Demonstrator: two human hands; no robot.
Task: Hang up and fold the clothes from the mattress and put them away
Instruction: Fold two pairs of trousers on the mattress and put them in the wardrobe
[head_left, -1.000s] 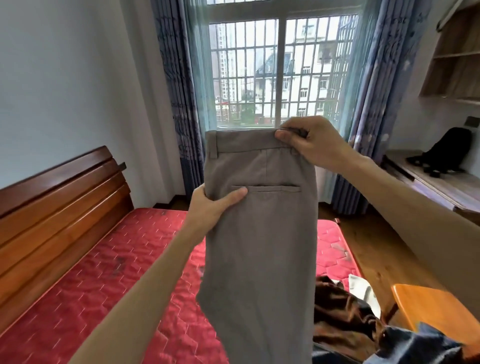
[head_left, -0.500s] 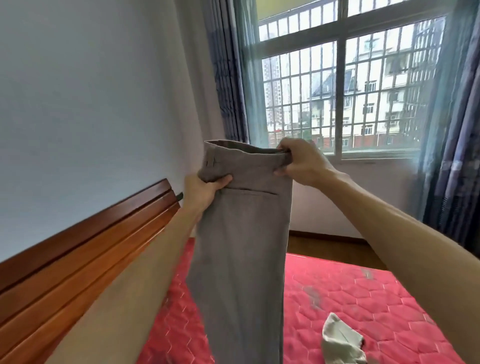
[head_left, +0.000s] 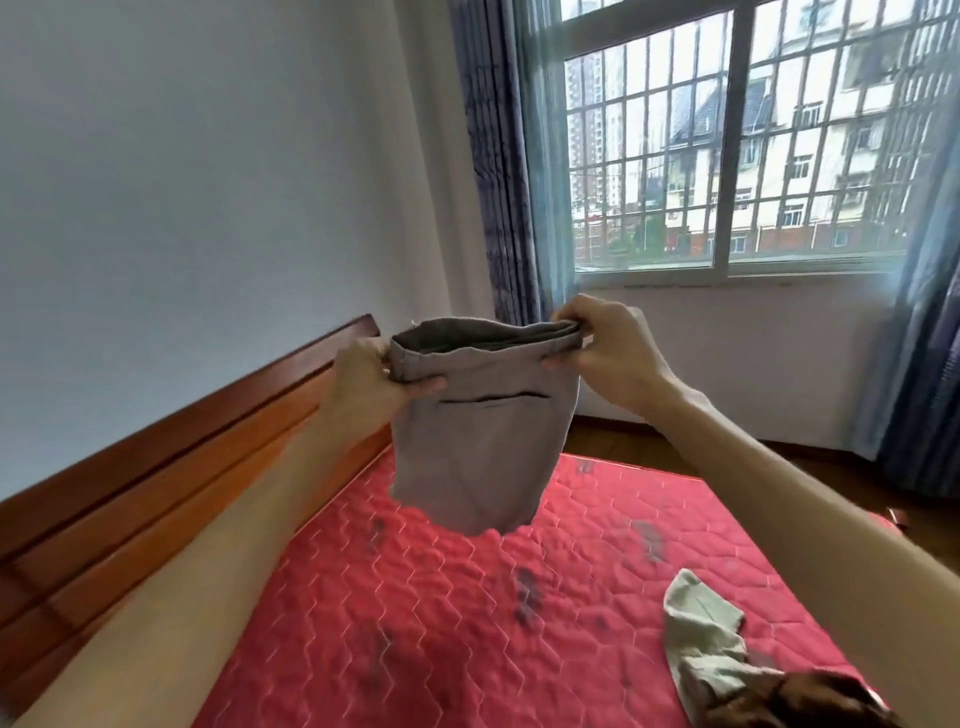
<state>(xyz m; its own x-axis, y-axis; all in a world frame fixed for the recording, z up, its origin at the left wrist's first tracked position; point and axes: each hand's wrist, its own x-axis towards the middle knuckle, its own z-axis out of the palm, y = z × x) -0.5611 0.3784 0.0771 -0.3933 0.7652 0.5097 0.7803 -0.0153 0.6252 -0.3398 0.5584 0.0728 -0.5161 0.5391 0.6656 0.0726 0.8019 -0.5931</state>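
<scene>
- The grey trousers hang in the air over the head end of the red mattress. They are held by the waistband, which is stretched roughly level between both hands. A back-pocket slit faces the camera.
- The lowest visible edge of the cloth is blurred and hangs above the mattress without touching it.
- The left hand grips the left end of the waistband. Its thumb lies across the front of the cloth and its fingers are curled out of sight behind.
- The right hand pinches the right end, with its fingers curled tightly over the top edge of the band.
- Under the trousers the quilted red cover, marked with dark smudges, shows from the wooden headboard across to the clothes at lower right.
- The headboard runs along the mattress's left edge, close beside the left forearm.
- A pale green garment lies crumpled near the lower right and touches a brown garment at the bottom of the frame.
- Beyond the far edge of the mattress is a strip of wooden floor. Behind that is a white wall under a barred window with blue curtains.
</scene>
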